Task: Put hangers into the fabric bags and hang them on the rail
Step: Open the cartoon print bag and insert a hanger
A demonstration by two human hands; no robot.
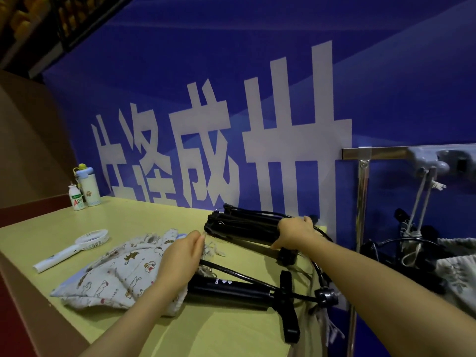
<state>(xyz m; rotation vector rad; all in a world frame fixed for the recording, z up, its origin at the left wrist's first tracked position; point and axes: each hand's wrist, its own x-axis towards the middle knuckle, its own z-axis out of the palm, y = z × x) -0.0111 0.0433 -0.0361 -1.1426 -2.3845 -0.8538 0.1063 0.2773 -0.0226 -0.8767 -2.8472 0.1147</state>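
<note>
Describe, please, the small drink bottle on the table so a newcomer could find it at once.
On the yellow-green table below the blue banner, look to the far left corner, where two bottles stand together. The drink bottle is the shorter, left one: white with a green label, unlike the taller cream flask with a blue lid.

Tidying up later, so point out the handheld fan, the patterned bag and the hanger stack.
handheld fan (92,239), head view, round grille.
patterned bag (116,282), head view, middle panel.
hanger stack (239,226), head view, black bars.
</note>
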